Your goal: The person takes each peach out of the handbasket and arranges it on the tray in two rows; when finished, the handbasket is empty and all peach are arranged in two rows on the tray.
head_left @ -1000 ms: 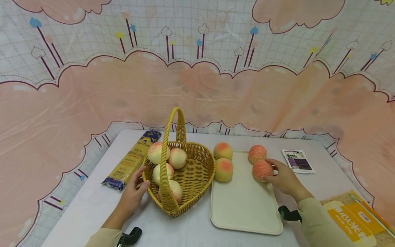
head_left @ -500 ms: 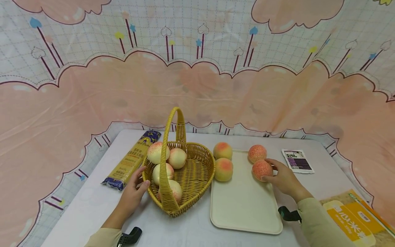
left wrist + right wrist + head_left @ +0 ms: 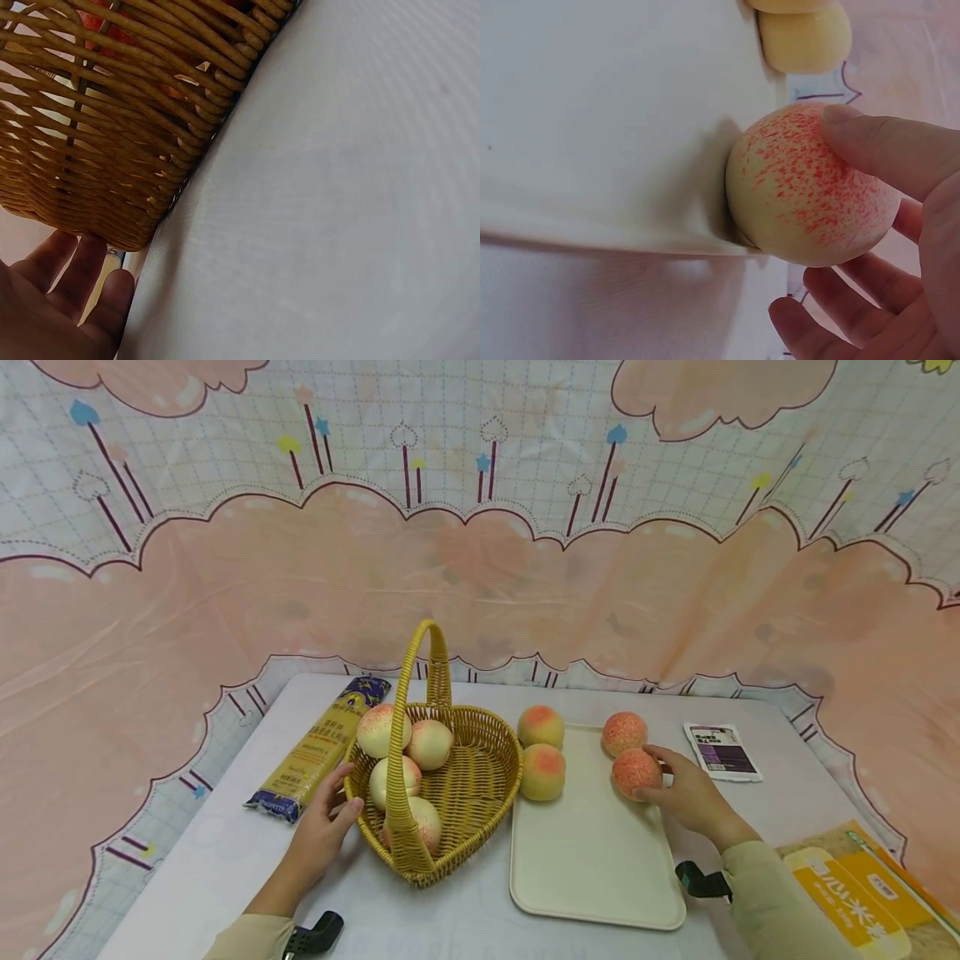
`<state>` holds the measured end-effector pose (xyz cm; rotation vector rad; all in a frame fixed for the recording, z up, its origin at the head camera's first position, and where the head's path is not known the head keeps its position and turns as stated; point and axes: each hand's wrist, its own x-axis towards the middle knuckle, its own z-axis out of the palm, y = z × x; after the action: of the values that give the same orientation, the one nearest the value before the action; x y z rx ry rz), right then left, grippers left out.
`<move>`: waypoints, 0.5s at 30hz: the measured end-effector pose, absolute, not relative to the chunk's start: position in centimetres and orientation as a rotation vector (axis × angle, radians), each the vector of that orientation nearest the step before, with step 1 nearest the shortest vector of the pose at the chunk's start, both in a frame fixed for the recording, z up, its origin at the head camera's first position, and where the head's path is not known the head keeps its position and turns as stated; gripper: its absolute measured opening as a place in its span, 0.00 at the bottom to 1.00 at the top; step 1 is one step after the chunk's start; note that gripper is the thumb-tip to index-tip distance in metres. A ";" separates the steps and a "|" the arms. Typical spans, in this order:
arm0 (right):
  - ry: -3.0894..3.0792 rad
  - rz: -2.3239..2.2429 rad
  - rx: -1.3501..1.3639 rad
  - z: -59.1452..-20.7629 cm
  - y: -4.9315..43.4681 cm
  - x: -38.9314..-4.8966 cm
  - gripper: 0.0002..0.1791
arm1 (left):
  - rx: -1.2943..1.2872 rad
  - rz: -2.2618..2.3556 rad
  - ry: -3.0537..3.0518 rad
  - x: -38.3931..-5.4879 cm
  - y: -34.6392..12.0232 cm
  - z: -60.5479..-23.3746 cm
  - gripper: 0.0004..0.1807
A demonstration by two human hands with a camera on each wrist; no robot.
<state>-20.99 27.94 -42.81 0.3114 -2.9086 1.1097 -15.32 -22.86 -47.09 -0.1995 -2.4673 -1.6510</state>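
Note:
In the head view my right hand (image 3: 692,797) holds a red-speckled peach (image 3: 636,774) at the tray's right edge. Its thumb lies on the peach's upper side in the right wrist view, with fingers behind and below the fruit (image 3: 810,187). A second red peach (image 3: 625,733) sits just behind it. My left hand (image 3: 321,827) rests against the left side of a heart-shaped wicker basket (image 3: 480,810), fingers relaxed and touching the weave (image 3: 112,150). Several pale peaches (image 3: 430,745) lie in the basket's left half, partly hidden by its tall handle (image 3: 401,752).
Two yellow-orange peaches (image 3: 542,772) stand at the left rear of the cream tray (image 3: 592,868). A spaghetti packet (image 3: 318,752) lies left of the basket. To the right are a small white-and-purple sachet (image 3: 722,752) and an orange food bag (image 3: 855,893), partly behind the right sleeve.

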 end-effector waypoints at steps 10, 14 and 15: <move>-2.774 0.953 0.349 -41.9 27.7 -20.4 0.38 | -0.193 -1.647 -2.478 -15.3 -22.8 -47.0 0.31; -2.676 0.919 0.446 -40.6 26.5 -20.1 0.36 | -0.186 -1.623 -2.488 -15.3 -22.7 -47.0 0.31; -2.667 0.926 0.468 -40.3 26.1 -20.1 0.36 | -0.183 -1.620 -2.489 -15.4 -22.7 -47.1 0.31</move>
<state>-20.12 26.08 -40.33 0.4676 -2.6672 0.9256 -15.38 -22.74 -47.05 -0.1834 -2.4895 -1.6202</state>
